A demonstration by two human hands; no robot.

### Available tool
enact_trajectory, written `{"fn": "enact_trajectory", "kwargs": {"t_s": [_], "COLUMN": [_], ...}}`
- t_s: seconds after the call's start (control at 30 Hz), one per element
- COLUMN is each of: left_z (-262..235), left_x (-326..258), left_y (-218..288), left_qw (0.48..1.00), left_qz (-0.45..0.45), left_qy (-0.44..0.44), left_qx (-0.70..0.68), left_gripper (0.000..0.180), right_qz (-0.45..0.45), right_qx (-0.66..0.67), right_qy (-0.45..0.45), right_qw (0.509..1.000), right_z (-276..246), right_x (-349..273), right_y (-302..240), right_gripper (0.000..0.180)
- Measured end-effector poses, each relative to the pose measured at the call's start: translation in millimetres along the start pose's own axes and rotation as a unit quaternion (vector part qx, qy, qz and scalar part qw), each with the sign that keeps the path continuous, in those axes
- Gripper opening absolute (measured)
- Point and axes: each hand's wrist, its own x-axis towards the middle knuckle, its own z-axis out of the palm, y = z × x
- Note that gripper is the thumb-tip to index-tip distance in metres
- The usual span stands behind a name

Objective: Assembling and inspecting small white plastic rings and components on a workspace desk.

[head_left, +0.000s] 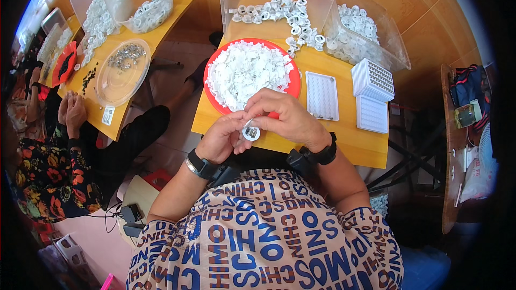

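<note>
The fingers [252, 108] of both hands are pinched together over the near edge of the bench [371, 153], closed around a small white plastic ring [251, 133]. The left hand [221, 140] cups it from below while the right hand [286, 117] curls over the top, fingertips pressing something thin and pale into it; what that bit is, I cannot tell.

From the head camera, the ring looks light and rigid, a moulded round cap-like piece with a smooth, slightly glossy rim. I'd judge it slippery and easy to drop, best held by the outer rim between thumb and forefinger, as it is now.

Just beyond the hands sits a red round tray [293, 87] heaped with small white, matte, irregular pieces. Behind it lies a loose scatter of finished white rings [279, 12] at the foot of a clear plastic bin. To the right stand a clear tub [395, 53] full of similar rings, a flat white moulded grid tray [321, 95], and a stack of the same trays [372, 79].

At the far left another person's hands [72, 111] rest at a second bench with a clear round lid [110, 87] holding small metallic parts.
</note>
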Motion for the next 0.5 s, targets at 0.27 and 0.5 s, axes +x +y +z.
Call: {"fn": "enact_trajectory", "kwargs": {"t_s": [0.27,0.5], "left_z": [0.5,0.2], "left_x": [0.1,0.0], "left_y": [1.9,2.9], "left_qw": [0.998,0.996], "left_qz": [0.005,0.033], "left_qy": [0.053,0.075], "left_qx": [0.017,0.047], "left_gripper": [0.027,0.022], "right_qz": [0.109,0.161], "right_qx": [0.072,0.096], "right_qy": [0.052,0.070], "right_qw": [0.990,0.980], "right_z": [5.6,7.3], "right_x": [-3.0,-1.6], "right_y": [-2.6,-1.7], "right_gripper": [0.007,0.009]}}
